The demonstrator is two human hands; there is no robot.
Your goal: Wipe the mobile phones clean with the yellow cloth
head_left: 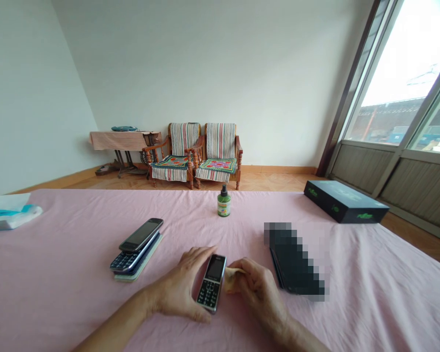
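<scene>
Keypad phone [211, 284] between your hands, long axis running away, slightly rightward; left hand [179, 287], spread wide, grips its ends; right hand [258, 288] pinches cloth [232, 282] just beside.

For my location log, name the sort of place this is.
Probably a room in a home: two draped wooden armchairs, a cloth-covered table beside them, and a wide window.
</scene>
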